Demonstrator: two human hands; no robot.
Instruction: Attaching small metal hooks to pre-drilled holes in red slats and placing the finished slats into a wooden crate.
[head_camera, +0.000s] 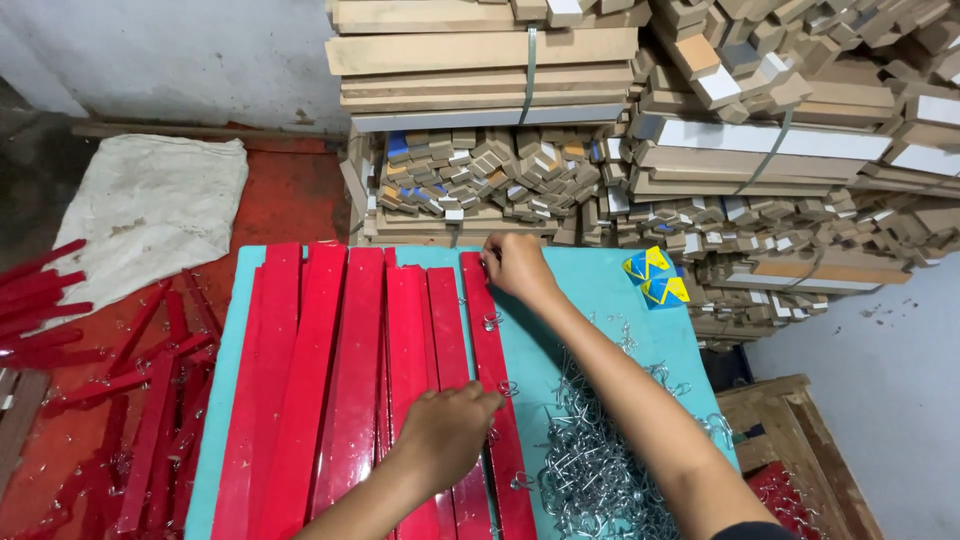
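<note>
From the head view, you look down on a teal worktop (600, 300) carrying about seven glossy red slats (350, 380) laid side by side, running from 6 toward 12 o'clock. Your left hand (445, 435) lies flat with fingers narrow, seemingly pinning the rightmost slat (490, 340). Your right hand (515, 265) pinches that slat's far end at 12 o'clock, perhaps fitting a hook. Four metal hooks (508, 388) show along its edge. A heap of loose hooks (590, 470) sits at 5 o'clock, within reach. Bundled wood strips (600, 130) stack beyond.
</note>
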